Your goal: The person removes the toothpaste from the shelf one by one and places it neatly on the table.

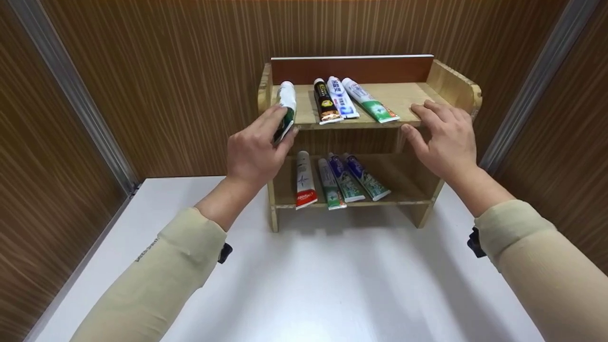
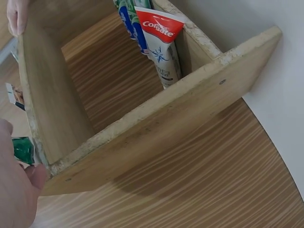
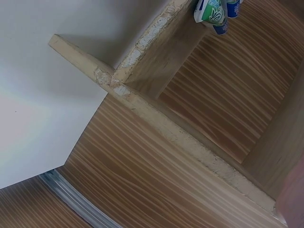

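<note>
My left hand (image 1: 255, 151) grips a white and dark green toothpaste tube (image 1: 287, 95) at the left end of the wooden rack's upper shelf (image 1: 399, 94). The tube lies cap end toward the back, its lower part partly hidden by my fingers. In the left wrist view, its green end (image 2: 23, 150) shows beside the thumb. At the right, my right hand (image 1: 446, 137) rests on the upper shelf's front edge, fingers on top, thumb at the edge. Between the hands lie a black tube (image 1: 326, 100), a white and blue tube (image 1: 342, 97) and a white and green tube (image 1: 370, 100).
Several tubes lie on the lower shelf (image 1: 399, 187), among them a red and white Colgate tube (image 1: 305, 180), a white and green one (image 1: 331, 183) and two blue and green ones (image 1: 346, 178). The rack stands on a white table (image 1: 304, 285) against wood-grain panels (image 1: 166, 85).
</note>
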The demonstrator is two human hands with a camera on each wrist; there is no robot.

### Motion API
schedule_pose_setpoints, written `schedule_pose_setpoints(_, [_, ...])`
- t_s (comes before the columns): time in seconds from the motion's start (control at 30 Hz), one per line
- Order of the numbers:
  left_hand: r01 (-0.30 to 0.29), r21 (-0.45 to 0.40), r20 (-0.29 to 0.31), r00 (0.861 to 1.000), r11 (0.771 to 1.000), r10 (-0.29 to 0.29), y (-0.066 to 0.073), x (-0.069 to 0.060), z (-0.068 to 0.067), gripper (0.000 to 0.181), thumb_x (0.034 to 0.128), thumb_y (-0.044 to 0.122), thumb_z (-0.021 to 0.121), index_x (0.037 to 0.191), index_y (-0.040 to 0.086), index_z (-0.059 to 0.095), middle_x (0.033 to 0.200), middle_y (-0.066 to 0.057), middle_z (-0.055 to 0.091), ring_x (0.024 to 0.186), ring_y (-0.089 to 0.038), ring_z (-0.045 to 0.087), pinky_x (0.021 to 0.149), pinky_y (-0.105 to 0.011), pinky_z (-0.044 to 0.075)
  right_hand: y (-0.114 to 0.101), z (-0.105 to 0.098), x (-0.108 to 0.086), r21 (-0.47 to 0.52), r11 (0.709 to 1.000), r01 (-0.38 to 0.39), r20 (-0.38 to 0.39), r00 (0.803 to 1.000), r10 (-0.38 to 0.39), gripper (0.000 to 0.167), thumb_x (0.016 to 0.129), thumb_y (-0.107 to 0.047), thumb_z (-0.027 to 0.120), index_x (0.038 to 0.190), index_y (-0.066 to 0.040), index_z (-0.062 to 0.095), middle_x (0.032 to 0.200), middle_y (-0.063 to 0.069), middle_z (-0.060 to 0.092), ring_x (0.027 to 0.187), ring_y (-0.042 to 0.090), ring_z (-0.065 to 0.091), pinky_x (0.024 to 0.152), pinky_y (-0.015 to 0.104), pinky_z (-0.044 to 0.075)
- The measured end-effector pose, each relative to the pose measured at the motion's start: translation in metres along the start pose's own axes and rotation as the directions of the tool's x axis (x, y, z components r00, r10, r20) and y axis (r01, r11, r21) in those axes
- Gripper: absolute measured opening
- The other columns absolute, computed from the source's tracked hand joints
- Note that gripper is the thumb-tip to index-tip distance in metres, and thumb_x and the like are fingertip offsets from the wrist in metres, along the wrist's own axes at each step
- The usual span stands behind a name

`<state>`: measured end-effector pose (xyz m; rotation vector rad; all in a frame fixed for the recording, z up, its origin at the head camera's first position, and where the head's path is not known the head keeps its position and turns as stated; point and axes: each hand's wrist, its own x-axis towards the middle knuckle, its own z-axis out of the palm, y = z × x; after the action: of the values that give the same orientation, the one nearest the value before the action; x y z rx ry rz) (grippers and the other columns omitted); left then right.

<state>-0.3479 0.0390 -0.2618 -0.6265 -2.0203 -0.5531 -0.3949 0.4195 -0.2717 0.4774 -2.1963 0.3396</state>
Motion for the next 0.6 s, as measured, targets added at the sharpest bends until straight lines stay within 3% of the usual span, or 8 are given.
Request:
schedule_pose_setpoints(0.27, [0.092, -0.075, 0.064, 0.994, 0.993, -0.087, 0.0045, 0.0007, 0.0018, 0.043, 0.1044, 0.023, 0.071, 0.141, 0.003, 0.061, 0.147, -0.017, 0.062, 0.122, -0.035, 0.07, 0.099, -0.048, 0.059, -0.0005, -0.0008, -0.0008, -0.019, 1.0, 0.001, 0.009, 1.0, -0.001, 0.05, 0.104, -0.044, 0.065, 0.14, -0.01, 0.068, 0.141, 0.02, 0.065, 0.135, 0.041, 0.056, 0.114, 0.06, 0.037])
schedule_pose_setpoints(0.6, [0.055, -0.104, 0.073, 0.996, 0.993, -0.048, 0.0031, -0.0012, 0.0013, 0.043, 0.1071, 0.013, 0.065, 0.148, 0.001, 0.059, 0.151, -0.018, 0.058, 0.134, -0.034, 0.061, 0.108, -0.046, 0.052, -0.0009, -0.0011, -0.0002, -0.032, 0.999, -0.017, 0.036, 0.999, 0.019, 0.051, 0.104, -0.047, 0.062, 0.142, -0.012, 0.067, 0.144, 0.019, 0.064, 0.138, 0.04, 0.054, 0.116, 0.059, 0.036])
